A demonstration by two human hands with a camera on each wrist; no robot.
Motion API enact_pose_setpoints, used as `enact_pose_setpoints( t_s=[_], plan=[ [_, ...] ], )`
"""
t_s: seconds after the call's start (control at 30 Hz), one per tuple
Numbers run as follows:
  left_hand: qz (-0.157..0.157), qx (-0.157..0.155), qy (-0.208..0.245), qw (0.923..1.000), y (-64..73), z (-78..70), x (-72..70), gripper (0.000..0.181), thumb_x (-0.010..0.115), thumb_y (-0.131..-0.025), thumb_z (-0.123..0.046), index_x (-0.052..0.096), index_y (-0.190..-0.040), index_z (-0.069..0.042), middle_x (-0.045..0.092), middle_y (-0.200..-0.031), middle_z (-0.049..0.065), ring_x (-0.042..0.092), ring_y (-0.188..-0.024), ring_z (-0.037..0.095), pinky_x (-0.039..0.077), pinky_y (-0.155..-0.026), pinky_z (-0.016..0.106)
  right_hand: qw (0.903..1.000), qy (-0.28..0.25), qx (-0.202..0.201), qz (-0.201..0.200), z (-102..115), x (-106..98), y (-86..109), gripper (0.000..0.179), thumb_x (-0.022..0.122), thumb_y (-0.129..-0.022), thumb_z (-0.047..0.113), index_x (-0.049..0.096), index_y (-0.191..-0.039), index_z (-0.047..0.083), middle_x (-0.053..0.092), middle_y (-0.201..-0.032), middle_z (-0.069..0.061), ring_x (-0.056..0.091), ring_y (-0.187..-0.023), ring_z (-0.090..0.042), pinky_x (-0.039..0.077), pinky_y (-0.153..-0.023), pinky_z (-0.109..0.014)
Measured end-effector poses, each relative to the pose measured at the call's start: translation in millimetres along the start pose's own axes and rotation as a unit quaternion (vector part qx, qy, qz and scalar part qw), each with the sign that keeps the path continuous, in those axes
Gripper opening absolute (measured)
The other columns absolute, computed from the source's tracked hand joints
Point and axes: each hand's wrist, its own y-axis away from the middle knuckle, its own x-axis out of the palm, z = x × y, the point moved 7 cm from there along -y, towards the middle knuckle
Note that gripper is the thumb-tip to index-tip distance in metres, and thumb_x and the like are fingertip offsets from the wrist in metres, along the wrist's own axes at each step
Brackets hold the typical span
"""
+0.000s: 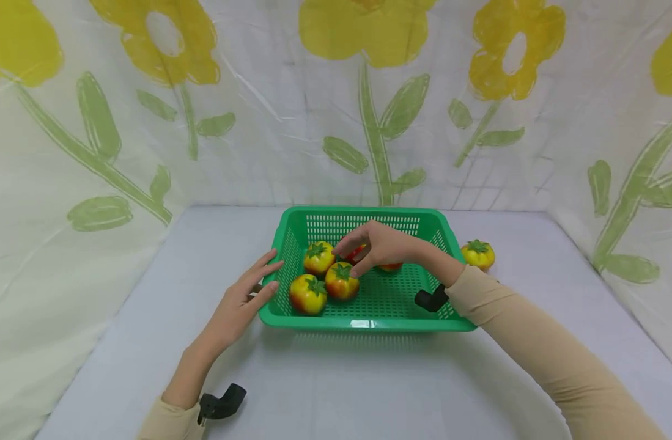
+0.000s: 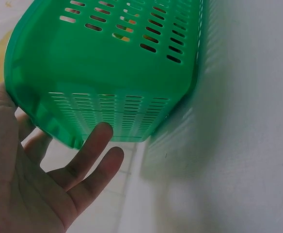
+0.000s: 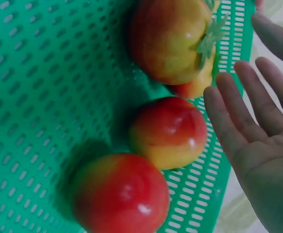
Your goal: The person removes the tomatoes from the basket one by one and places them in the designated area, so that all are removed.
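A green plastic basket point(image 1: 324, 321) with slotted walls holds several red-and-yellow tomatoes with green leafy tops. Three of them, a front-left tomato point(image 1: 307, 296), a middle tomato point(image 1: 341, 282) and a rear tomato point(image 1: 318, 259), cluster at its left. My left hand point(image 1: 238, 305) rests at the basket's left rim, fingers spread and loosely bent; the left wrist view shows its fingers point(image 2: 90, 150) outside the wall. Over the basket hovers my right hand point(image 1: 389, 243), palm down with nothing in it. Beneath it, partly hidden, lie red tomatoes point(image 3: 124, 194) in the right wrist view.
One yellow tomato point(image 1: 478, 254) sits outside the basket, just past its right wall. The white table point(image 1: 369, 385) reaches back to a hanging sheet point(image 1: 258, 134) painted with yellow flowers. Beige sleeves and black wrist mounts are on both arms.
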Motion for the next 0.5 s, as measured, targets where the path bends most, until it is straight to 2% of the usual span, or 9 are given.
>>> enact_pose_setpoints(
  t_s=[0.1,0.27,0.5],
  plan=[
    [-0.002,0.0,-0.001,1.0,-0.3,-1.2,-1.0,0.045,0.05,-0.105,-0.033,0.048,-0.148,-0.019,0.024,-0.158,-0.015,0.053,-0.112,0.016,0.047,-0.087,0.046,1.0,0.001,-0.006,0.003,1,1,-3.7,0.051,0.083,-0.08,0.007,0.064,-0.127,-0.002,0.062,-0.127,-0.016,0.054,-0.119,-0.036,0.049,-0.091,-0.046],
    [-0.002,0.001,-0.001,1.0,-0.4,-1.0,-1.1,0.045,0.05,-0.105,-0.033,0.047,-0.148,-0.02,0.024,-0.158,-0.015,0.052,-0.116,0.015,0.046,-0.088,0.045,0.9998,-0.004,-0.006,0.017,-4,1,-10.0,0.053,0.083,-0.081,0.011,0.063,-0.129,-0.001,0.062,-0.128,-0.014,0.054,-0.12,-0.038,0.051,-0.089,-0.037],
    [-0.003,0.0,0.0,1.0,0.2,0.2,-0.1,0.045,0.05,-0.105,-0.032,0.048,-0.147,-0.019,0.024,-0.158,-0.014,0.054,-0.112,0.016,0.047,-0.087,0.045,0.9991,-0.023,0.008,0.035,-17,-1,-12.0,0.049,0.083,-0.08,0.007,0.065,-0.124,-0.003,0.063,-0.125,-0.018,0.058,-0.115,-0.034,0.049,-0.092,-0.046]
  ],
)
